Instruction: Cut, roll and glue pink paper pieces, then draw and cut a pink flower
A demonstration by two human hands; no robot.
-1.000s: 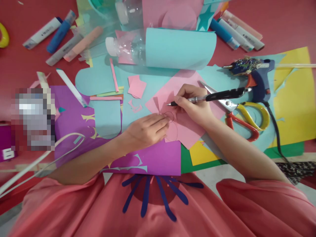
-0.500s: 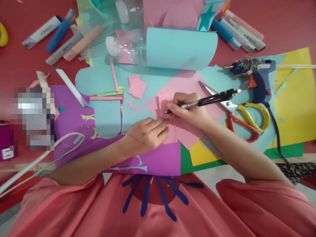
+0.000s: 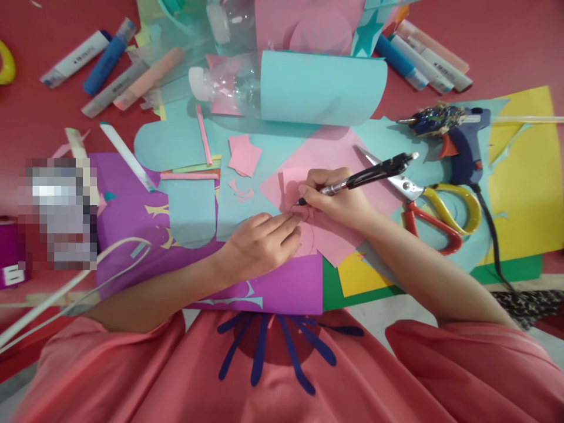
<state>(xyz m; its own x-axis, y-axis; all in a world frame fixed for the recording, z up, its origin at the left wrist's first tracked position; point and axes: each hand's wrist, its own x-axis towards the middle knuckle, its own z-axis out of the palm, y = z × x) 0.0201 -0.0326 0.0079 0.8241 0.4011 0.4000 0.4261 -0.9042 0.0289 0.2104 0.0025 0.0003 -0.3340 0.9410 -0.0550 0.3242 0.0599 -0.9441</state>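
Note:
My right hand (image 3: 337, 197) grips a black pen (image 3: 374, 171) with a silver lower part, its tip down on a small piece of pink paper (image 3: 291, 182). Thin curved lines, like a circle's outline, show on that piece. Resting on its lower left part is my left hand (image 3: 264, 238), fingers stretched out and their tips close to the pen's point. Beneath lies a larger pink sheet (image 3: 335, 249). Scissors (image 3: 412, 189) with yellow and red handles lie open, just right of my right hand. Small pink scraps (image 3: 245, 155) are left of the paper.
A plastic bottle (image 3: 324, 88) wrapped in light blue paper lies across the back. At right is a blue glue gun (image 3: 467, 144) with a black cord. Markers (image 3: 108, 56) lie at both back corners. Purple sheet (image 3: 304, 288) and yellow sheet (image 3: 529, 188) cover parts of the red table.
The pen's tip has shifted slightly left and down along the drawn curve, and its upper end has tipped a little left and upward. My left hand has barely moved.

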